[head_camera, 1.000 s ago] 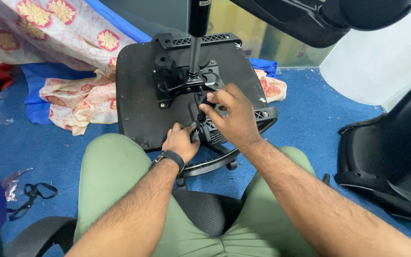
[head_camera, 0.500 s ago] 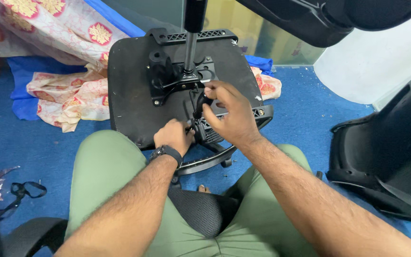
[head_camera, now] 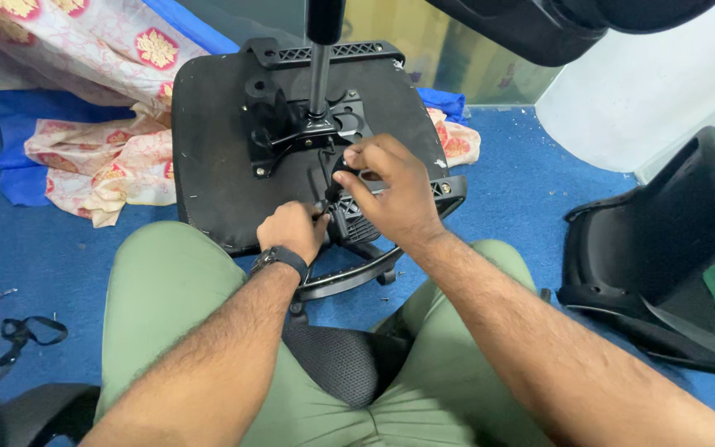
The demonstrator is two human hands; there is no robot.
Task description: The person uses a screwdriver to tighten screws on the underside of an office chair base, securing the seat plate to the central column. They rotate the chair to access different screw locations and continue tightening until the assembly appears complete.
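- Upturned office chair seat (head_camera: pixel 217 165), black underside facing up, lies on blue carpet floor (head_camera: pixel 523 207) right in front of the person's knees.
- Metal mechanism plate (head_camera: pixel 299 136) bolted at centre of the underside; gas-lift column (head_camera: pixel 319 74) rises from it toward top edge of frame.
- Left hand (head_camera: pixel 293 232): closed in a fist at near edge of the seat, pinching sth small & dark between thumb and fingers; can't tell what exactly. Black watch (head_camera: pixel 279 261) on that wrist.
- Right hand (head_camera: pixel 391 194): fingers curled shut around a small black tool handle (head_camera: pixel 337 184), just above and beside left hand, tip pointing down toward the ribbed black plastic part (head_camera: pixel 353 223) under the seat.
- Both hands nearly touching, working at same spot, near-right of the mechanism.
- Curved black armrest piece (head_camera: pixel 448 189) sticks out from right side of the seat, behind right hand.
- Person seated, green trousers (head_camera: pixel 167 306), knees spread either side; black mesh seat pad (head_camera: pixel 333 356) between the legs.
- Floral cloth (head_camera: pixel 101 157), cream w/ red-gold pattern, crumpled on floor left of seat.
- Another black chair shell (head_camera: pixel 655 240) stands far right, well apart.
- Black strap (head_camera: pixel 31 333) lies on carpet far left.
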